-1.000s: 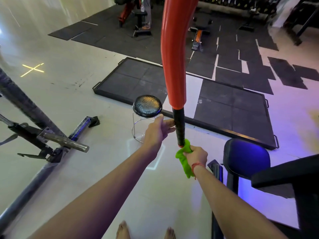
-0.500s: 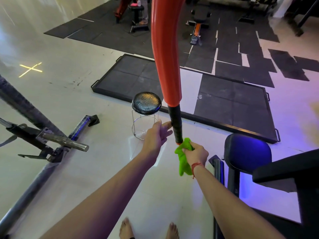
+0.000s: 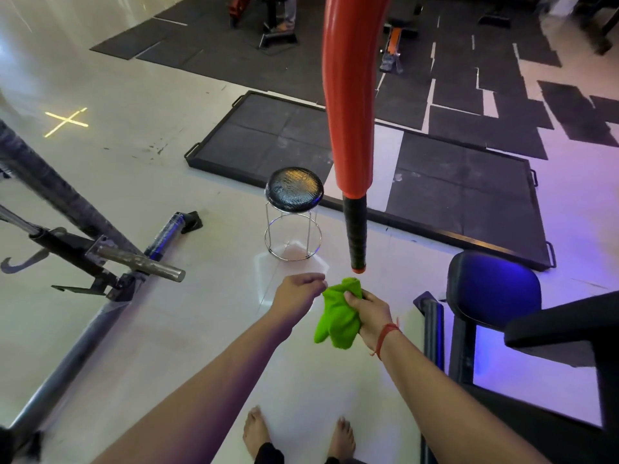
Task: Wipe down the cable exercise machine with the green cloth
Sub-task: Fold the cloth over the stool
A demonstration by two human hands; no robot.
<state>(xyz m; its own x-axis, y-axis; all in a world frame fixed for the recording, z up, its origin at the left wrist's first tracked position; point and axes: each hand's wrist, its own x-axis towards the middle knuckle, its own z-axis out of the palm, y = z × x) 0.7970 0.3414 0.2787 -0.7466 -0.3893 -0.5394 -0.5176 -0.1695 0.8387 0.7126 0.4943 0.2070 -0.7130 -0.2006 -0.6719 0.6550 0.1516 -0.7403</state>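
**Cloth Clear of Bar Grip**

The right hand (image 3: 370, 313) clenches the green cloth (image 3: 336, 316) just below the black grip (image 3: 355, 234) of the red pulldown bar (image 3: 348, 105), apart from it. The left hand (image 3: 298, 289), loosely curled, grasps nothing, probably positioned to regather the cloth.

One head-worn wide-angle camera looks forward and steeply down, close above the forearms, onto the gym floor (image 3: 187, 323).

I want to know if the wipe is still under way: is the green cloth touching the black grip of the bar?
Apart. The head view shows bare floor between the green cloth, held in the right hand, and the black grip's tip.
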